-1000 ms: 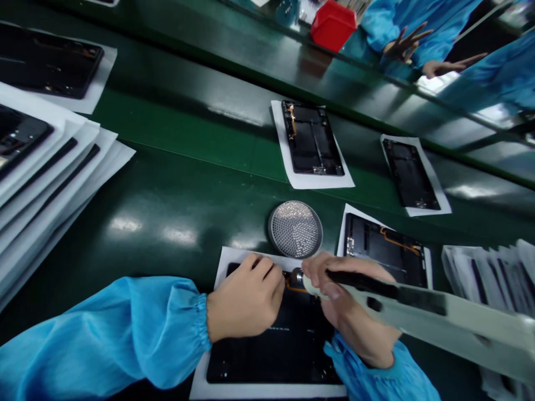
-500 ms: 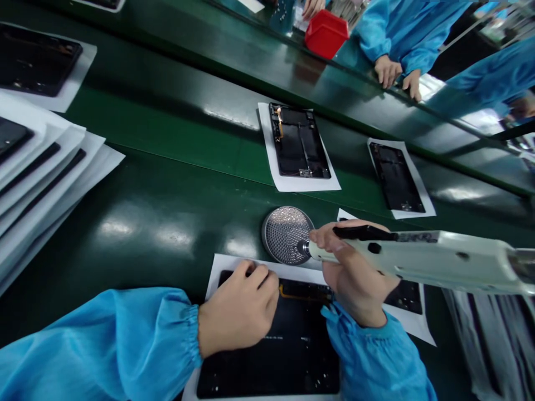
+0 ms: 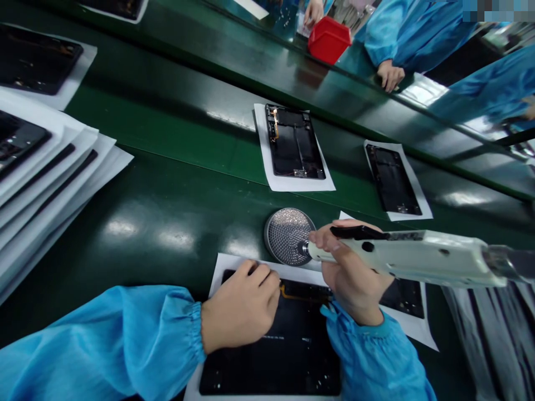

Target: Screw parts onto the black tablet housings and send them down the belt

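My right hand (image 3: 353,273) is wrapped round a pale electric screwdriver (image 3: 413,257), and its metal tip rests on the round screw tray (image 3: 284,234). My left hand (image 3: 240,309) lies with curled fingers on the top edge of a black tablet body (image 3: 271,356), pressing it down. The tablet sits on a white sheet (image 3: 225,264) at the near edge of the green bench. An orange flex cable (image 3: 292,294) shows beside my left fingers.
Two more opened tablets on white sheets (image 3: 292,142) (image 3: 393,178) lie on the green belt beyond. Another sits under my right wrist (image 3: 401,298). A stack of tablets on sheets (image 3: 45,167) fills the left. A red bin (image 3: 328,38) and other people's hands (image 3: 388,75) are at the far side.
My right hand lifted the screwdriver off the tablet and carried its tip up to the round screw tray. My left hand has stayed on the tablet's top edge.
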Demonstrator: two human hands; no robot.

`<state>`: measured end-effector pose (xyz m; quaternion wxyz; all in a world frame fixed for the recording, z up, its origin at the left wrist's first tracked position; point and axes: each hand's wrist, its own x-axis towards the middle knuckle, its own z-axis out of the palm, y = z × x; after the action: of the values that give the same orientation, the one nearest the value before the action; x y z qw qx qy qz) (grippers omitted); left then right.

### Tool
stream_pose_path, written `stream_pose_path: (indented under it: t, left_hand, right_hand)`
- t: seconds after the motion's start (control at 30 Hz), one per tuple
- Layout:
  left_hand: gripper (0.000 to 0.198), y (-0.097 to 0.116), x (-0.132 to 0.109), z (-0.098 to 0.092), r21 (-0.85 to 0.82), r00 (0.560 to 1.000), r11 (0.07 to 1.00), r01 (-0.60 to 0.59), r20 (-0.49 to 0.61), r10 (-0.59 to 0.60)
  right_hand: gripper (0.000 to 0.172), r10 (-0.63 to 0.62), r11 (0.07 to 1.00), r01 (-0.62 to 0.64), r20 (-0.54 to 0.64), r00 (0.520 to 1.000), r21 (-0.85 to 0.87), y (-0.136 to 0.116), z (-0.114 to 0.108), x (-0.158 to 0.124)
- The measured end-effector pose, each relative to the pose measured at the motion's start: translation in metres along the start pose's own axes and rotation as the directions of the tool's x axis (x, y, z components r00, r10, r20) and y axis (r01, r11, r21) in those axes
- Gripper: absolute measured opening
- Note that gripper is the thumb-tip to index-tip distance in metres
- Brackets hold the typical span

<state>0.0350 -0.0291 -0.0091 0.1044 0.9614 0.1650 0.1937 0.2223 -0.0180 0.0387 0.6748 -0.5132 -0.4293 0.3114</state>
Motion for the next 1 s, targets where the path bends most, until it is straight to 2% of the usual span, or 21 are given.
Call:
stream_pose_path:
  t: [0.13,0.27,0.37,0.57,0.73,1.0]
  left_hand:
    - [0.026,-0.001,-0.007,0.003,-0.022,1.0,1.0,0.008,-0.012,-0.008]
    - [0.025,-0.001,-0.011,0.008,-0.029,0.998,0.999,0.034,-0.048,-0.035]
    - [0.025,-0.001,-0.01,0.008,-0.052,0.996,0.998,0.047,-0.076,-0.051]
    - [0.027,-0.001,-0.008,0.007,-0.046,0.992,0.998,0.046,-0.12,-0.051]
    - [0.032,0.0,-0.007,0.009,-0.041,0.992,0.997,0.058,-0.108,-0.062]
    - [0.027,0.0,-0.006,0.008,-0.036,0.99,0.999,0.033,-0.135,-0.038]
  right_hand:
    - [0.025,-0.061,0.998,0.061,0.043,0.997,0.015,-0.021,-0.004,-0.008]
    - [0.023,0.025,0.999,-0.029,0.167,0.986,0.017,-0.035,-0.005,-0.03]
    - [0.023,0.095,0.995,-0.089,0.244,0.965,-0.037,-0.031,-0.006,-0.046]
    - [0.024,0.153,0.979,-0.121,0.201,0.968,-0.161,-0.018,-0.01,-0.058]
    - [0.026,0.138,0.987,-0.112,0.249,0.959,-0.115,-0.017,-0.007,-0.055]
    - [0.027,0.108,0.994,-0.096,0.287,0.952,-0.054,-0.016,0.001,-0.051]
